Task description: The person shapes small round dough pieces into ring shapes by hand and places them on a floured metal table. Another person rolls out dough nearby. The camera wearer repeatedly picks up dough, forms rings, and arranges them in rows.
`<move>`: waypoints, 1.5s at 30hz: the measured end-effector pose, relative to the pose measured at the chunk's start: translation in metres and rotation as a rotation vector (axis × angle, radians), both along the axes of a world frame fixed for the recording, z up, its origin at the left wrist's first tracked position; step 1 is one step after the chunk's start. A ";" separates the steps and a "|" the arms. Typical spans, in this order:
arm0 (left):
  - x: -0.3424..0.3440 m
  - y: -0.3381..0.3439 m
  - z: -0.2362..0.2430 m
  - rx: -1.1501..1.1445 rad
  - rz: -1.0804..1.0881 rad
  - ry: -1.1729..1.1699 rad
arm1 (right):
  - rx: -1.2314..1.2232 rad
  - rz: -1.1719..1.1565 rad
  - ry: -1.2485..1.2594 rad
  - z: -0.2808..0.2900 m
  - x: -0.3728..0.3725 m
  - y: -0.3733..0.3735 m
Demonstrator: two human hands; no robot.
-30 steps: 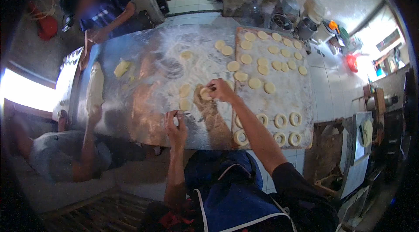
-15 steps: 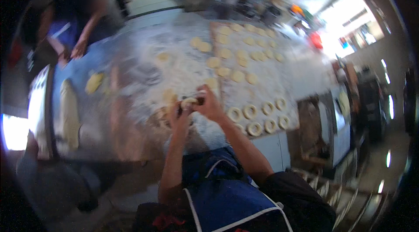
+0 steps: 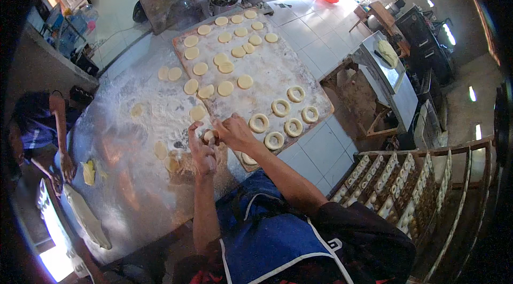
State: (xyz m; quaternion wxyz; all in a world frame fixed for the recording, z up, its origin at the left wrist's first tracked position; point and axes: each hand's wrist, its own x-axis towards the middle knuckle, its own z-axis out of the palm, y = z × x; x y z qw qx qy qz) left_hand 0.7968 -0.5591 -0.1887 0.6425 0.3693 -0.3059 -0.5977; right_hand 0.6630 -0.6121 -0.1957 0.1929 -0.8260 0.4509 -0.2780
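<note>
A small piece of pale dough (image 3: 210, 137) is held between my two hands near the left edge of a floured board (image 3: 283, 51). My left hand (image 3: 202, 151) has its fingers curled round the piece from the left and below, and my right hand (image 3: 233, 131) grips it from the right. Just above them lies a flat dough round (image 3: 197, 113). More rounds (image 3: 225, 88) cover the back of the board, and several dough rings (image 3: 280, 106) lie on its right front part. The metal table (image 3: 133, 187) beside the board is dusted with flour.
At left a co-worker (image 3: 37, 126) leans at the table, near long dough (image 3: 85, 214) and a yellow lump (image 3: 88, 173). Racks of dough-filled trays (image 3: 385, 187) stand at lower right, a side table (image 3: 401, 97) right of the board, pots (image 3: 224, 3) along the back wall.
My hands, apart a second ago, have come together round the dough piece. The view has swung toward the right, bringing the tray racks fully into sight.
</note>
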 end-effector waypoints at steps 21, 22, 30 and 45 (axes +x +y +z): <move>-0.274 -0.078 -0.037 0.160 -0.336 -0.524 | 0.162 -0.329 -0.433 0.006 -0.259 0.001; -0.286 -0.075 -0.036 0.251 -0.478 -0.684 | 0.264 -0.389 -0.370 0.006 -0.275 0.004; -0.376 -0.115 -0.011 0.028 -0.157 -0.892 | 0.538 -0.654 -0.309 0.029 -0.371 -0.007; -0.095 0.035 0.002 0.417 0.504 -1.404 | 0.186 -0.743 -0.078 -0.064 -0.405 -0.027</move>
